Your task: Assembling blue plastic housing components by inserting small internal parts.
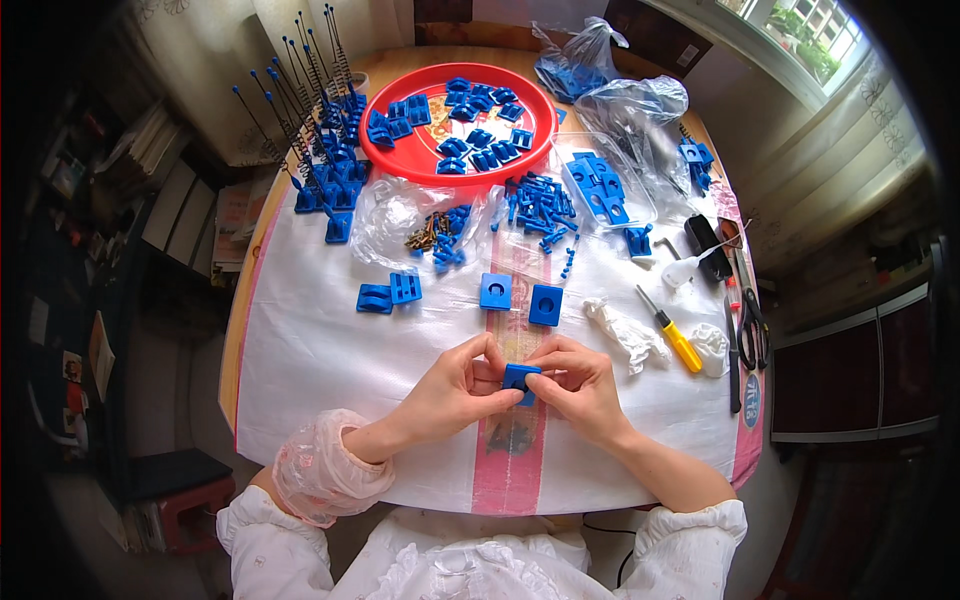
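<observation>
Near the front middle of the table, both hands meet around a small blue plastic part [519, 374]. My left hand [455, 388] pinches it from the left, and my right hand [583, 392] grips it from the right with the thumb pressed on its face. Fingers cover much of the part. Just beyond lie two flat blue square plates, one with a curved slot [495, 291] and one with a round hole [545, 305]. Farther left, a blue bracket with a rounded top [375, 298] touches a slotted blue piece [405, 287].
A red round tray [375, 90] holds several blue parts at the back. Springs on blue bases [335, 170] stand left of it. Blue pegs [540, 208] and brass screws [430, 232] lie mid-table. A yellow-handled screwdriver [680, 342], scissors [752, 325] and crumpled tissue [630, 335] sit right.
</observation>
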`<state>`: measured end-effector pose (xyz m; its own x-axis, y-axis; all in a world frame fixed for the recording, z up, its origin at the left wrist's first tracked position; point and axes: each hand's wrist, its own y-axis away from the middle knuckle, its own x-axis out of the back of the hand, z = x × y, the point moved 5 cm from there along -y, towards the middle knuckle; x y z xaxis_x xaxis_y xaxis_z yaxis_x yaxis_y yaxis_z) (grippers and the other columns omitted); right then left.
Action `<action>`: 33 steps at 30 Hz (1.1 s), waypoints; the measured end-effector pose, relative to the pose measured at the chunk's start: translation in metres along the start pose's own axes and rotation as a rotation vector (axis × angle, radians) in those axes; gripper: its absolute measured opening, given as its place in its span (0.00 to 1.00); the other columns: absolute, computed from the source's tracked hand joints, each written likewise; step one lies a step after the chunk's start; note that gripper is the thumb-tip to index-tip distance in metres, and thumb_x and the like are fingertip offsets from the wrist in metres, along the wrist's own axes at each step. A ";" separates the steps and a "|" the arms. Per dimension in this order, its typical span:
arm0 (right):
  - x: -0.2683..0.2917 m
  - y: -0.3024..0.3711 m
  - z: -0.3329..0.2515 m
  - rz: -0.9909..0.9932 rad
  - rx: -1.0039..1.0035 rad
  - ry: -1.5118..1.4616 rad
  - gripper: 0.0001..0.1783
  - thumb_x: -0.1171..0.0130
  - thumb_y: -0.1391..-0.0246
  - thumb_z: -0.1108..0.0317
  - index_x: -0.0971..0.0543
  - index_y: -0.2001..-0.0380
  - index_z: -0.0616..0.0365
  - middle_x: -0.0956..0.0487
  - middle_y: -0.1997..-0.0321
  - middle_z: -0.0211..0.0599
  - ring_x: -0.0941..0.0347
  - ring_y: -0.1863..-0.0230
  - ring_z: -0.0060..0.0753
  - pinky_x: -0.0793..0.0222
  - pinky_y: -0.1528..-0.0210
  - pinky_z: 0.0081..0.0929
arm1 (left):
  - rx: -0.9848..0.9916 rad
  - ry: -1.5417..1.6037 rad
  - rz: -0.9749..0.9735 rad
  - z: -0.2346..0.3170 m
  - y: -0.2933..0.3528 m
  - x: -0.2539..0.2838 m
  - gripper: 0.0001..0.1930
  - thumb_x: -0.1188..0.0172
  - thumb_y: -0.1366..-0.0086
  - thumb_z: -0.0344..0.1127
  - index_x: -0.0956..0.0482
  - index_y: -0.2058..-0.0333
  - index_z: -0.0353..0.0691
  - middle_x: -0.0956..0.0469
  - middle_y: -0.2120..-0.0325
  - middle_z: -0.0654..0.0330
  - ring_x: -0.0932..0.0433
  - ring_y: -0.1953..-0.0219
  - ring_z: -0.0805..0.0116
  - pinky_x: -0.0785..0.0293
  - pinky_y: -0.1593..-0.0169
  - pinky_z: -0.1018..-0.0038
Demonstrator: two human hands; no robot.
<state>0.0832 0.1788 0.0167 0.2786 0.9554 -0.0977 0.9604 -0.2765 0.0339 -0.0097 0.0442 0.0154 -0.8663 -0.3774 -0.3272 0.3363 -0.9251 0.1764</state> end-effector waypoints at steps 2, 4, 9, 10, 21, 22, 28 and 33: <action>0.000 0.000 0.000 -0.009 -0.003 -0.005 0.08 0.38 0.47 0.80 0.17 0.63 0.70 0.24 0.60 0.34 0.24 0.61 0.20 0.24 0.64 0.14 | 0.015 -0.010 -0.005 -0.001 0.000 0.000 0.12 0.39 0.37 0.22 0.35 0.64 0.37 0.20 0.63 0.55 0.20 0.58 0.73 0.20 0.53 0.76; 0.001 0.000 0.002 -0.026 -0.010 -0.006 0.06 0.38 0.47 0.81 0.18 0.64 0.70 0.24 0.60 0.34 0.23 0.62 0.20 0.24 0.65 0.14 | 0.046 -0.024 -0.014 -0.002 0.000 0.000 0.12 0.38 0.37 0.22 0.35 0.64 0.37 0.20 0.63 0.55 0.20 0.58 0.73 0.20 0.54 0.76; -0.003 0.000 -0.001 -0.008 0.001 -0.022 0.05 0.37 0.48 0.81 0.18 0.66 0.70 0.24 0.61 0.34 0.24 0.63 0.19 0.25 0.66 0.14 | 0.015 -0.076 -0.029 0.003 0.002 -0.002 0.12 0.39 0.38 0.22 0.35 0.64 0.37 0.19 0.64 0.55 0.20 0.59 0.74 0.21 0.56 0.78; -0.003 0.000 -0.001 -0.009 0.004 -0.021 0.06 0.36 0.48 0.82 0.18 0.66 0.70 0.24 0.61 0.34 0.24 0.63 0.19 0.25 0.66 0.14 | 0.020 -0.077 -0.034 0.002 0.002 -0.002 0.12 0.39 0.38 0.22 0.35 0.64 0.37 0.19 0.65 0.55 0.20 0.59 0.74 0.22 0.57 0.78; -0.003 0.000 -0.002 -0.003 0.018 -0.005 0.05 0.36 0.48 0.80 0.17 0.66 0.69 0.23 0.63 0.33 0.25 0.64 0.17 0.26 0.66 0.14 | 0.007 -0.063 -0.033 0.003 0.001 -0.003 0.12 0.38 0.38 0.22 0.35 0.64 0.37 0.20 0.66 0.57 0.21 0.60 0.76 0.22 0.57 0.78; -0.002 0.000 -0.001 -0.002 0.022 -0.003 0.06 0.36 0.48 0.80 0.17 0.66 0.69 0.23 0.63 0.33 0.25 0.65 0.17 0.26 0.66 0.14 | 0.009 -0.056 -0.032 0.002 0.001 -0.003 0.12 0.38 0.38 0.22 0.35 0.64 0.37 0.20 0.66 0.57 0.21 0.60 0.76 0.22 0.57 0.78; -0.003 0.001 -0.003 0.001 0.000 0.000 0.05 0.36 0.48 0.80 0.17 0.66 0.68 0.23 0.63 0.32 0.26 0.66 0.15 0.28 0.68 0.13 | 0.005 -0.051 -0.030 0.000 0.002 -0.002 0.12 0.38 0.38 0.22 0.35 0.64 0.37 0.20 0.66 0.58 0.21 0.60 0.76 0.22 0.56 0.78; -0.002 0.000 -0.002 0.008 0.012 0.005 0.05 0.36 0.49 0.80 0.17 0.66 0.68 0.23 0.63 0.32 0.26 0.65 0.15 0.28 0.68 0.13 | 0.002 -0.070 -0.033 0.001 0.001 -0.002 0.12 0.38 0.38 0.22 0.35 0.64 0.37 0.21 0.65 0.58 0.21 0.59 0.75 0.21 0.55 0.77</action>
<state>0.0829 0.1769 0.0191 0.2860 0.9538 -0.0924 0.9582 -0.2852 0.0225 -0.0079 0.0442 0.0174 -0.9009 -0.3422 -0.2669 0.3062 -0.9370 0.1679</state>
